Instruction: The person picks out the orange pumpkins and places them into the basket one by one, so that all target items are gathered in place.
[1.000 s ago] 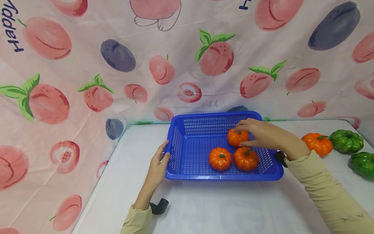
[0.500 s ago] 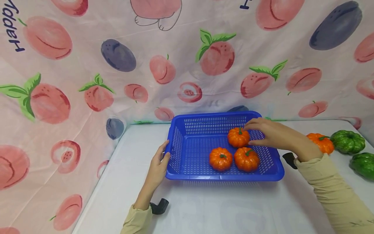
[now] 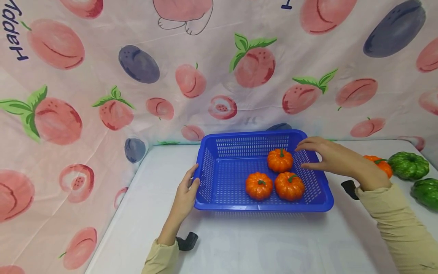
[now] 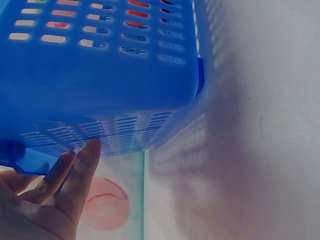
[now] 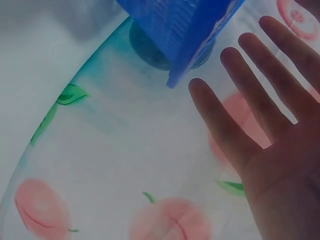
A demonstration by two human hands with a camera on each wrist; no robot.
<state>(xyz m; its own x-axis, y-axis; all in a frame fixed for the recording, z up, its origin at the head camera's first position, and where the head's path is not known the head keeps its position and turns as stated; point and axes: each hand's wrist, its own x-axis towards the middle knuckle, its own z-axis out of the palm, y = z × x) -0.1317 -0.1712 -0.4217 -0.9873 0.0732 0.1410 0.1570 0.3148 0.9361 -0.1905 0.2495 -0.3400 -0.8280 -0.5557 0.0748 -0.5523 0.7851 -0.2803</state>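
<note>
The right hand hangs over the right end of the basket, its grip loose and holding nothing; thumb and fingers stand well apart in the head view, and the right wrist view shows the fingers long and spread. The left hand touches the left end of the basket; its grip is relaxed, with fairly straight fingers lying against the outside of the wall. The blue basket sits on the tabletop, long side toward the person.

Inside, in the right half, three orange pumpkins stand close together with green stems uppermost: a back pumpkin, nearest to the right hand, a front left pumpkin and a front right pumpkin. The right fingertips are just beside the back one, apart from it.

Past the right wrist, on the tabletop, a fourth orange pumpkin is partly hidden by the arm. Beside it stands a green pumpkin, and nearer the person a dark green vegetable is cut off by the edge of the view. A pale cloth printed with fruit hangs behind.
</note>
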